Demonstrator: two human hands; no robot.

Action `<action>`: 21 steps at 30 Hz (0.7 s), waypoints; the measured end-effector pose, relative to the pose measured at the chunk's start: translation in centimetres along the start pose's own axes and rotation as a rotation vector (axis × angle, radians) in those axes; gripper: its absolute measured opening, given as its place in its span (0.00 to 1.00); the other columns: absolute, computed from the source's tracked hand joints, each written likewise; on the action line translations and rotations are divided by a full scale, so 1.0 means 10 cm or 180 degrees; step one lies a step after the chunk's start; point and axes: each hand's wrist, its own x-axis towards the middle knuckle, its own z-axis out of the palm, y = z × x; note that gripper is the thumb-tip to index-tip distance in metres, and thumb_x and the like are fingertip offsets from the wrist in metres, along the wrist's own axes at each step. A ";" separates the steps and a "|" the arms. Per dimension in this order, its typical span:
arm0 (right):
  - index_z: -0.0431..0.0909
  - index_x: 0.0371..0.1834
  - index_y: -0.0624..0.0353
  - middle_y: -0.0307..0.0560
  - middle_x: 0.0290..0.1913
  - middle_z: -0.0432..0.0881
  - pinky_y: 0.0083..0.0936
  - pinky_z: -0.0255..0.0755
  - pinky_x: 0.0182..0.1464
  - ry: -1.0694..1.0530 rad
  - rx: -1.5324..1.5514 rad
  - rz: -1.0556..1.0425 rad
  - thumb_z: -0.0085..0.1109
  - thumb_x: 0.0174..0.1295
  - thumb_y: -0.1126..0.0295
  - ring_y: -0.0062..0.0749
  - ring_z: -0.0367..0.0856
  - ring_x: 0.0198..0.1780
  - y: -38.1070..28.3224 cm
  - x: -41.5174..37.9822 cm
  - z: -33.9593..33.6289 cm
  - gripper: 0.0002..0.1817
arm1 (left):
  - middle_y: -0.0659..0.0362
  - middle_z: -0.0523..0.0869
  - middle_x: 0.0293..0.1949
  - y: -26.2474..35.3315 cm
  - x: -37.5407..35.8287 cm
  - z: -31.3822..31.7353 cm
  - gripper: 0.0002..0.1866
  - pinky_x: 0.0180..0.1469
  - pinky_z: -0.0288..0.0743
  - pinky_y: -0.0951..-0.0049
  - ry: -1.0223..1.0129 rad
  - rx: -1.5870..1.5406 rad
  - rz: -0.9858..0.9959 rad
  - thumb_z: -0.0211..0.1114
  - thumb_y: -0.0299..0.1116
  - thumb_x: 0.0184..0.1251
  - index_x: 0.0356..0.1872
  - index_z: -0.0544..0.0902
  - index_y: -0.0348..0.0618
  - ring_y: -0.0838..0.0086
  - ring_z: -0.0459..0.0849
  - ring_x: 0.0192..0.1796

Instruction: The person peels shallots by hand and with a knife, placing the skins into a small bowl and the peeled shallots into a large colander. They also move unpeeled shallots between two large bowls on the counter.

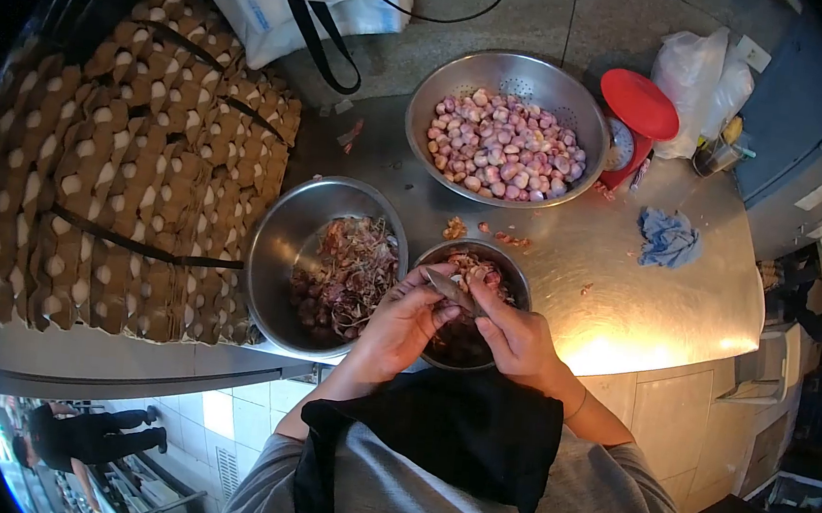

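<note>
Above a small steel bowl (524, 289), both hands are close together. My left hand (407, 320) has its fingers bent round something too small to make out, near a short knife blade (449, 288). The knife is in my right hand (514, 334), whose fingers are closed around it. Reddish peels and shallots lie in the small bowl. Left of it, a larger steel bowl (275, 234) holds dry skins, roots and dark shallots. Behind both stands a steel colander (432, 85) filled with peeled pink shallots (511, 147).
Stacked egg trays (141, 181) fill the left side. A red scale (640, 105), plastic bags (690, 81) and a blue cloth (668, 239) are at the back right. Loose peels lie on the steel table (626, 287). A person (92, 436) stands at the lower left.
</note>
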 end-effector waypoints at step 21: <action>0.64 0.59 0.54 0.59 0.48 0.74 0.33 0.70 0.46 -0.0151 0.0493 0.0312 0.46 0.62 0.67 0.52 0.76 0.46 -0.02 0.01 -0.03 0.21 | 0.60 0.79 0.40 0.00 0.04 -0.02 0.13 0.44 0.70 0.77 0.0238 0.0141 0.0138 0.53 0.24 0.61 0.47 0.74 0.38 0.77 0.76 0.43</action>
